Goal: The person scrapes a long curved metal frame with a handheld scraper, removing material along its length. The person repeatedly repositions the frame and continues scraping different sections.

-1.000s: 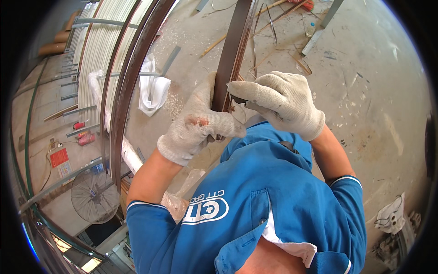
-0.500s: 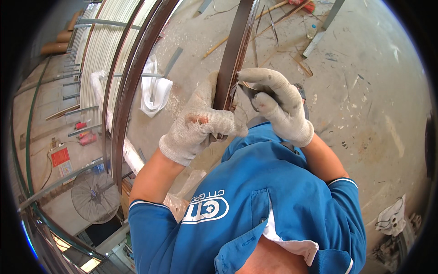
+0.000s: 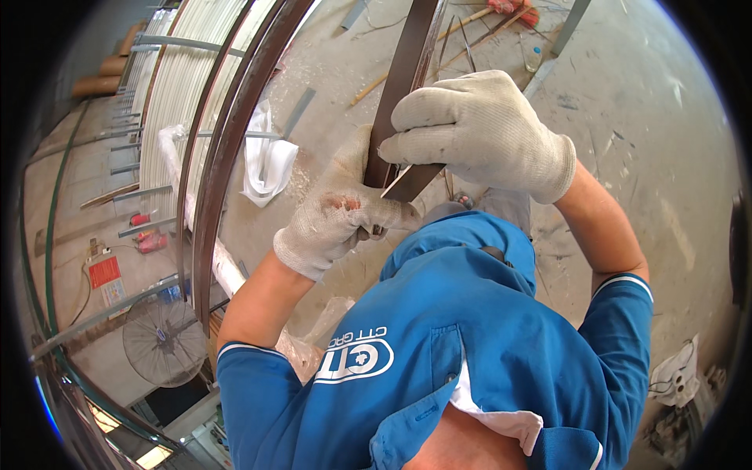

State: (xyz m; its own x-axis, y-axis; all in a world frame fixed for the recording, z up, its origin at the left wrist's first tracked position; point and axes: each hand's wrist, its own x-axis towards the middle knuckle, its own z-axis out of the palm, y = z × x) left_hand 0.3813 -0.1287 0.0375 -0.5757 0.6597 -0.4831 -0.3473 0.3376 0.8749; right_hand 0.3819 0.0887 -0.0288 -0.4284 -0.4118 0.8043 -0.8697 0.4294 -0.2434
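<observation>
My left hand [image 3: 329, 215], in a pale knit glove with a reddish-brown stain, is wrapped round the near end of a long dark brown metal bar [image 3: 410, 63]. The bar runs away from me toward the top of the view. My right hand [image 3: 489, 133], also gloved, pinches a flat dark piece [image 3: 416, 181] with a pale straight edge. This piece lies slantwise across the bar near its end, close to my left thumb. The right fingers cover its upper part, so its exact kind does not show.
More long brown bars [image 3: 227, 133] stand at my left, beside stacked white lengths [image 3: 168, 102]. A white wrapping sheet [image 3: 269, 164] lies on the floor. Beyond them is a round fan [image 3: 163, 337]. A bottle [image 3: 533, 58], sticks and a red bundle [image 3: 523, 12] lie ahead.
My right hand has rolled over, back upward, and moved up across the bar. The flat piece has swung from the bar's right side to across it. My left hand keeps its hold.
</observation>
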